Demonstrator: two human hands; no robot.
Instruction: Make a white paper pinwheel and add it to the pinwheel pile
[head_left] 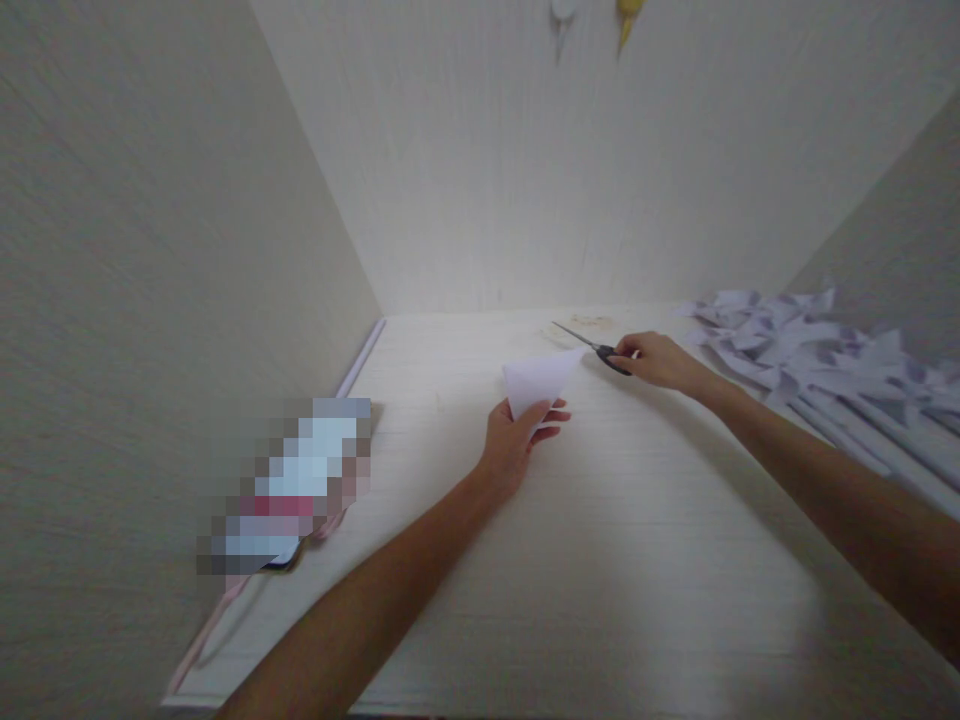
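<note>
My left hand [517, 440] is closed on a folded white sheet of paper [541, 378], held just above the white table [600, 560] near its middle. The paper tapers to a point on its right side. My right hand [656, 358] grips the black handles of a pair of scissors [592, 347], whose blades lie low over the table and point left and away, just beyond the paper's tip. The blades look nearly shut.
A heap of folded white paper pieces with long stems [817, 360] fills the table's right side. A blurred-out flat object [296, 490] lies at the left edge by the wall. Two small ornaments [592, 20] hang on the back wall.
</note>
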